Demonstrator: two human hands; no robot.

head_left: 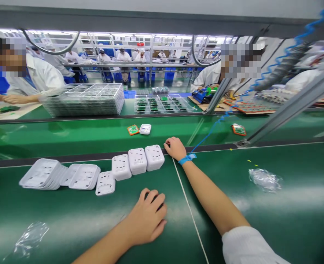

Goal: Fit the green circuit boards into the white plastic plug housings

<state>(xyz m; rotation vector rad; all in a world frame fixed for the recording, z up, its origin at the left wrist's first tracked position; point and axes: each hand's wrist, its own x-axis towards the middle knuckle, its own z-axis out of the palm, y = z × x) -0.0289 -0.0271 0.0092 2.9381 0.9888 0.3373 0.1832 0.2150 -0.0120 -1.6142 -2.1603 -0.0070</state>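
From the head camera I see my right hand (174, 147) reaching far forward, fingers curled loosely, fingertips touching the end of a row of three white socket housings (137, 162); it grips nothing. A blue wrist strap (187, 158) sits just behind that hand. My left hand (148, 219) lies palm down on the green belt (288, 220), fingers bent, holding nothing I can make out. Beyond and left of it lie a flat white cover (105, 183) and fanned stacks of white covers (59, 175). Right of my forearm lies a crumpled plastic bag (264, 179).
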